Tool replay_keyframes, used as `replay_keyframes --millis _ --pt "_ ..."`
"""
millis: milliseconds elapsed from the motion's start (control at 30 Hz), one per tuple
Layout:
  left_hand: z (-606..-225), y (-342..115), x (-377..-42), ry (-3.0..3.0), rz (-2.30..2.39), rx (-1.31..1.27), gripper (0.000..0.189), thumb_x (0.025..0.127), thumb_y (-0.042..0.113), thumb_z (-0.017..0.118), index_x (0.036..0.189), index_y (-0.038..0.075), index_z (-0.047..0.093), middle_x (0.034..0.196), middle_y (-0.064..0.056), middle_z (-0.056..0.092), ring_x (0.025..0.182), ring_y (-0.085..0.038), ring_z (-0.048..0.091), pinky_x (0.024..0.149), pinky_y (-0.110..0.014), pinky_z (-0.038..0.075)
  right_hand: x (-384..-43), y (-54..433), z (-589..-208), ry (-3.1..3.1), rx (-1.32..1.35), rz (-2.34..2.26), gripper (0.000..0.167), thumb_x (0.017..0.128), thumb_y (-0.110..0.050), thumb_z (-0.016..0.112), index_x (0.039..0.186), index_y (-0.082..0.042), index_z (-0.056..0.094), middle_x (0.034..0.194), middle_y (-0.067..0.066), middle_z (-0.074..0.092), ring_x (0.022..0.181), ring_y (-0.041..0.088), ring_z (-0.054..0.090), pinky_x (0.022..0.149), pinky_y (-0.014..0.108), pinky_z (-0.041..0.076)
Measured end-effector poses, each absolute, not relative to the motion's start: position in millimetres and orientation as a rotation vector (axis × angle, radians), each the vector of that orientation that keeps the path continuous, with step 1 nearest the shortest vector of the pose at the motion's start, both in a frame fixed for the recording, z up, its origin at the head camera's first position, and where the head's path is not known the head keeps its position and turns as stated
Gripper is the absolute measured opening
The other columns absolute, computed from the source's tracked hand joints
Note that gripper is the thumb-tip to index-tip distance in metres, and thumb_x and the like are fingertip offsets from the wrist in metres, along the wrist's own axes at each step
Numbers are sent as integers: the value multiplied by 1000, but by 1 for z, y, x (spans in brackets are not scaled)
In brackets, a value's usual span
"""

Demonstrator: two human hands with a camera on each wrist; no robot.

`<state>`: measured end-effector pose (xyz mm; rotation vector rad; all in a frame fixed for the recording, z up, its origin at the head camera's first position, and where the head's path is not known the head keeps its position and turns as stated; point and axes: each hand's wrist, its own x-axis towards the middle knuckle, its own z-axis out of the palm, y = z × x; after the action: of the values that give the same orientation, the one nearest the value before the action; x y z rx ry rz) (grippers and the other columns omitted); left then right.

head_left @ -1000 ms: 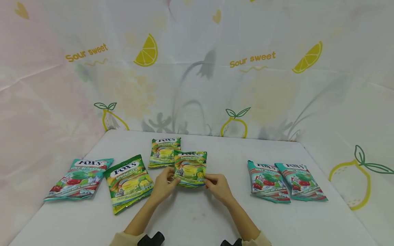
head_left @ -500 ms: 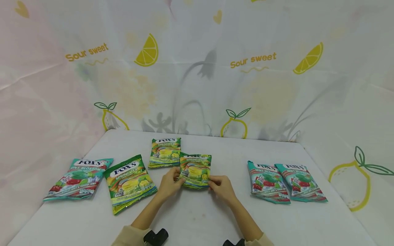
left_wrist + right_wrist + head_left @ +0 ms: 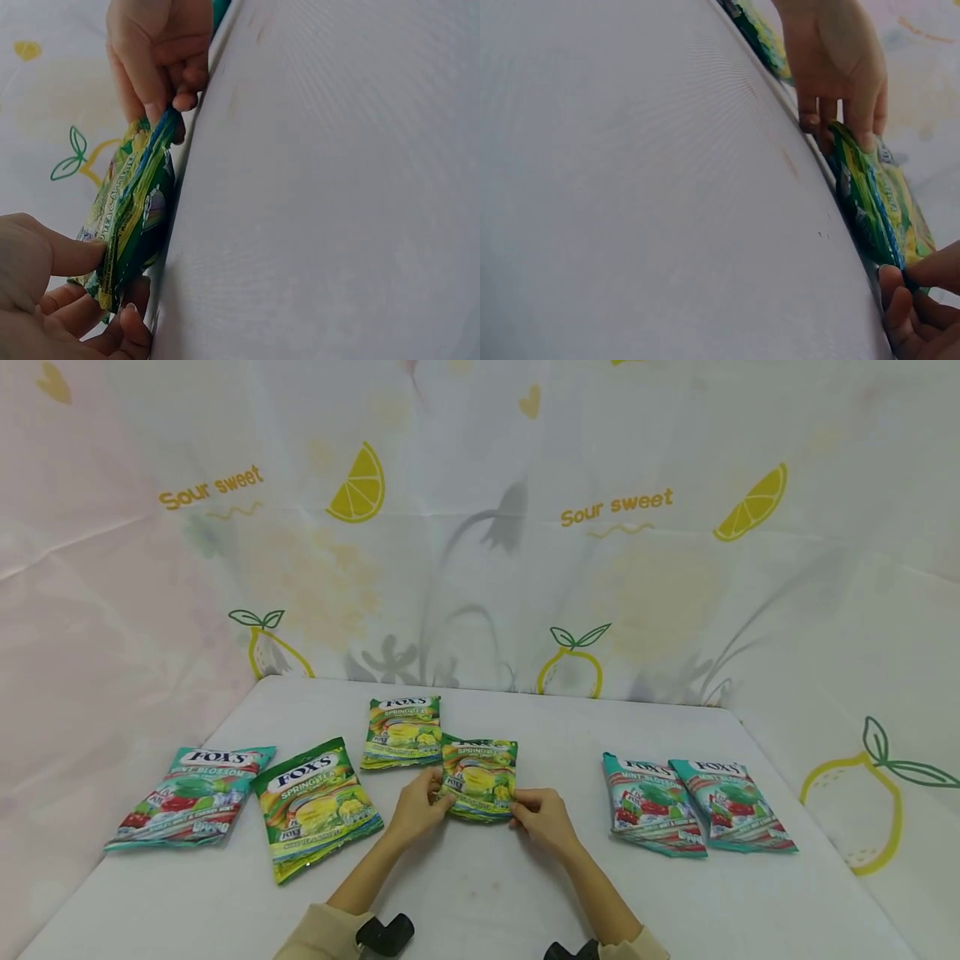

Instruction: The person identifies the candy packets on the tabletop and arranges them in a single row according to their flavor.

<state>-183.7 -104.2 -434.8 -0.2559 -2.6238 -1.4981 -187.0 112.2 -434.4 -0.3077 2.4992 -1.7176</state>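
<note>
A green and yellow Fox's Spring Tea candy bag [image 3: 478, 777] is between my two hands near the middle of the table. My left hand [image 3: 417, 810] pinches its lower left corner, thumb on top and fingers beneath. At the opposite lower corner, my right hand [image 3: 545, 822] pinches the bag the same way. In the left wrist view the candy bag [image 3: 139, 202] tilts, its near edge just off or touching the white surface; I cannot tell which. The right wrist view shows both hands on the candy bag [image 3: 881, 202]. Another Spring Tea bag [image 3: 402, 732] lies just behind it to the left.
A third Spring Tea bag [image 3: 318, 808] lies left of my left hand, beside a teal Mint Blossom bag [image 3: 193, 797]. On the right are two more Mint Blossom bags, one nearer [image 3: 654, 806] and one farther right [image 3: 732, 806]. A printed cloth [image 3: 480, 568] hangs behind the table [image 3: 480, 910].
Both hands have shifted the held candy bag to the right and slightly toward me, off the overlap with the bag behind. During the last half second it moved only a little. The other bags stay put.
</note>
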Motion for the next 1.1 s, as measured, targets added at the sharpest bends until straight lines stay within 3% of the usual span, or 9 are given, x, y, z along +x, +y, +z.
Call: replay_keyframes --millis 133,667,933,1100 --pt "-434 -104 -182 -2647 -1476 -241 27 83 4 65 105 -7 54 100 -24 63 91 -34 61 78 -45 50 -184 112 -433 2522 -260 -1689 30 87 4 57 115 16 58 72 19 67 56 12 58 46 17 41" --pt "-432 -112 -176 -2676 -1436 -195 28 81 8 71 100 -10 60 82 -14 65 75 -25 62 66 -38 51 -184 117 -438 2520 -252 -1620 35 86 1 59 116 17 56 69 12 67 53 10 58 51 24 47" --pt "-432 -116 -173 -2664 -1441 -187 26 79 6 73 97 -9 63 77 -12 66 69 -24 63 63 -36 52 -180 119 -437 2528 -278 -1632 25 86 -2 62 104 14 59 62 9 64 51 12 59 50 25 50" --pt "-433 -118 -171 -2657 -1450 -169 23 77 3 73 95 -8 65 75 -11 67 67 -22 65 62 -34 53 -178 119 -434 2540 -247 -1640 28 87 -7 64 106 11 56 63 8 65 50 14 60 51 27 51"
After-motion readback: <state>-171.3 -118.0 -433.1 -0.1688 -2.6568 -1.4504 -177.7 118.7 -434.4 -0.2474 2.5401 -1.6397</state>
